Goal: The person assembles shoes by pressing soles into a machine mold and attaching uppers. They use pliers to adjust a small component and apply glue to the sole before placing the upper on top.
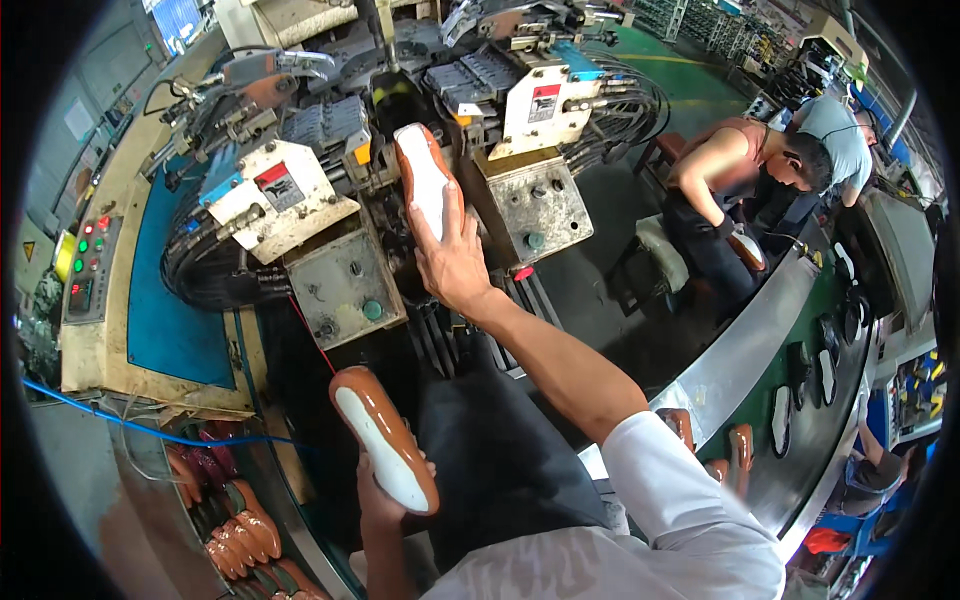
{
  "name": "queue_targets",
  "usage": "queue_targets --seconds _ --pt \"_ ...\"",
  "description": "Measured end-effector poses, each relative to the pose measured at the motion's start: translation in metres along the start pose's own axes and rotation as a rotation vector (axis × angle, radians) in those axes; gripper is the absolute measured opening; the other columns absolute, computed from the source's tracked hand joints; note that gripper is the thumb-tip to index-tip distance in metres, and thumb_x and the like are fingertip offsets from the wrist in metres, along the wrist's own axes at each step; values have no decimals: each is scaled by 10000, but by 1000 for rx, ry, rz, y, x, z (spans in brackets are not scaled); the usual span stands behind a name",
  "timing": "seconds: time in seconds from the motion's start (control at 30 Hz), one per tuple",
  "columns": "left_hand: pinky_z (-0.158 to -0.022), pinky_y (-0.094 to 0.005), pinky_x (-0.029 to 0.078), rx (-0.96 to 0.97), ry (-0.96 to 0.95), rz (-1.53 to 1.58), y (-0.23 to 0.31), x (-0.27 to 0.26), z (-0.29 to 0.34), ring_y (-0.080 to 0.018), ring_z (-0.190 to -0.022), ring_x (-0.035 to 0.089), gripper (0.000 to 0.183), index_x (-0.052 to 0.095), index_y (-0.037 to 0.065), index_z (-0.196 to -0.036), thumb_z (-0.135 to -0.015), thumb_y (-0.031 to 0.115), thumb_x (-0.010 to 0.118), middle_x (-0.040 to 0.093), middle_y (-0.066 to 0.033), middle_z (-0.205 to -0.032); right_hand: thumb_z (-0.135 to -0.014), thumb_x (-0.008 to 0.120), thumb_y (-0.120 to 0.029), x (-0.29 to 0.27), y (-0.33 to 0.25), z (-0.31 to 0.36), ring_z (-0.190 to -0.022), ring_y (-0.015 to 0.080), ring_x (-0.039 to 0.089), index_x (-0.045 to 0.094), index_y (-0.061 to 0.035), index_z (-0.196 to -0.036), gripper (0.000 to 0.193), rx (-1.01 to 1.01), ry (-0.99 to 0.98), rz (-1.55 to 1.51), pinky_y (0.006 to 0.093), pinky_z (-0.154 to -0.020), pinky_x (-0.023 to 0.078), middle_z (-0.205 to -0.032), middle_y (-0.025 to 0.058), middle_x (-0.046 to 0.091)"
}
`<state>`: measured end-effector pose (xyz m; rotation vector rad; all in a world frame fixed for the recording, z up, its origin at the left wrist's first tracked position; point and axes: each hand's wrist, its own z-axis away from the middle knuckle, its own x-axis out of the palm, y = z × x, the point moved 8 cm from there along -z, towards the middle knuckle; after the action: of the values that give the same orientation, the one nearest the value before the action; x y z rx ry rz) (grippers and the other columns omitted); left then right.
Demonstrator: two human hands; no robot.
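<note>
My right hand (pixel 455 258) reaches to the machine (pixel 322 283) and grips the near end of a brown shoe upper with a white underside (pixel 420 165). Its fingers lie along the pale bottom, and the thumb is not clearly visible. That shoe sits bottom up between the machine's two side units. Lower down, my left hand (pixel 378 498) is closed round a second glossy brown shoe upper (pixel 388 440), held tilted beside my lap with its white underside facing up. Most of the left fingers are hidden behind it.
Grey button boxes (pixel 537 203) flank the work spot. A control panel (pixel 90 262) with lit buttons stands at left. Brown shoe uppers (pixel 245 530) fill a rack at lower left. A curved conveyor (pixel 760 395) carries shoes at right, where a seated co-worker (pixel 725 165) handles a shoe.
</note>
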<state>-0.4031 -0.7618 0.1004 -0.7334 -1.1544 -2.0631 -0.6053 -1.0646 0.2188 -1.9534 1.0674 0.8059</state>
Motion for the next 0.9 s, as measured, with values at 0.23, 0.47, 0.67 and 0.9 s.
queue_targets --seconds 0.23,0.47,0.67,0.9 --pt "-895 -618 651 44 -51 -92 -10 18 -27 -396 -1101 733 819 399 80 -1625 -1031 618 568 650 -207 -1378 -949 732 -216 15 8 -67 -1244 554 518 377 -205 -1694 825 69 -81 -8 637 -1008 534 -1742 400 65" --pt "-1235 -444 441 138 -40 -257 -3 33 -63 -312 -1453 551 957 213 4 -1711 -931 310 677 501 -175 -1587 -974 698 -276 49 15 -147 -1287 667 481 421 -195 -1672 755 36 -34 23 674 -1017 557 -1733 404 81" --pt "-1243 -469 427 145 -125 -340 6 60 -88 -310 -1495 507 1009 132 25 -1735 -924 259 686 447 -173 -1639 -1003 720 -329 42 11 -153 -1380 602 468 442 -205 -1666 729 29 -52 123 586 -1101 527 -1734 375 157" --pt "-1306 -465 330 130 -170 -271 14 85 -84 -288 -1600 371 1047 85 50 -1754 -900 82 689 354 -155 -1717 -1023 716 -353 29 20 -162 -1415 553 470 447 -191 -1663 712 -45 -36 89 545 -1131 511 -1734 349 206"
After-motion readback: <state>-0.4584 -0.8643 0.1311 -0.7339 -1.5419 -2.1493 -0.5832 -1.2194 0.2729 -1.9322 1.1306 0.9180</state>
